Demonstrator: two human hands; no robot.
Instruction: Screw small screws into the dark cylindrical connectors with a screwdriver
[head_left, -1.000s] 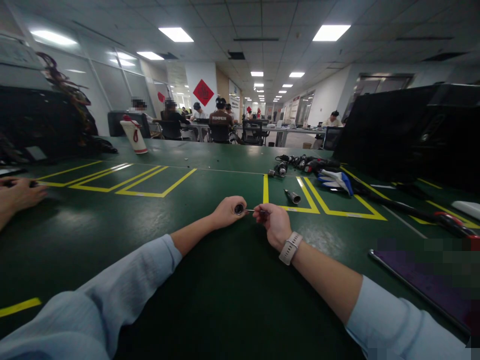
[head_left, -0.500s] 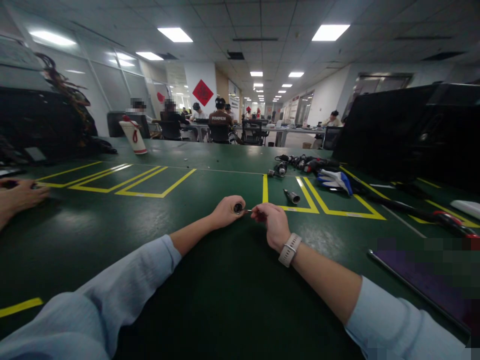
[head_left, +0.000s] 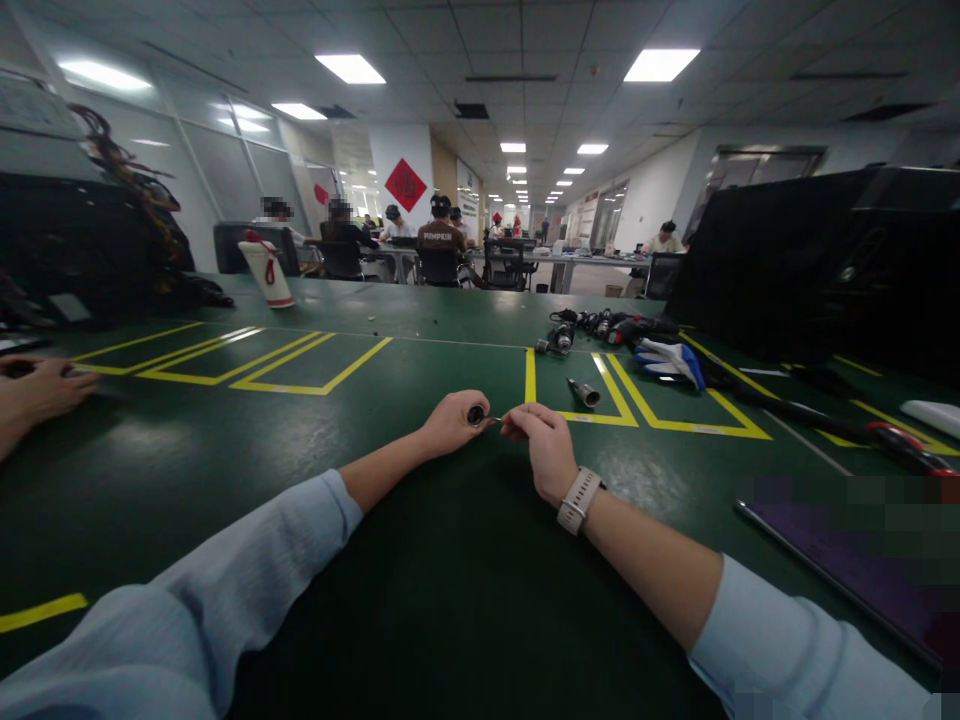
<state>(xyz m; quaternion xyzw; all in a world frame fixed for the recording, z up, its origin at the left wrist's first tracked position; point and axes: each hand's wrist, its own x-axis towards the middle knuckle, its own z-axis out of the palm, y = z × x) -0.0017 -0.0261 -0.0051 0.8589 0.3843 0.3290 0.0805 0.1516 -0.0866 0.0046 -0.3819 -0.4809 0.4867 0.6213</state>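
Above the green table, my left hand is closed around a small round metal connector, whose dark open end faces me. My right hand pinches a thin metal piece that reaches to the connector's rim; its exact kind is too small to make out. Only a short length of that piece shows between the two hands. Just beyond my right hand, a loose metal connector shell lies on its side inside a yellow taped outline.
A pile of cabled metal connectors and a blue-white glove lie at the back right. A purple-screened tablet is at right. A paper cup stands back left. Another person's hand shows at the left edge.
My right hand has turned slightly at the wrist, its fingers still pinched on the thin metal piece. My left hand and the connector have stayed in place.
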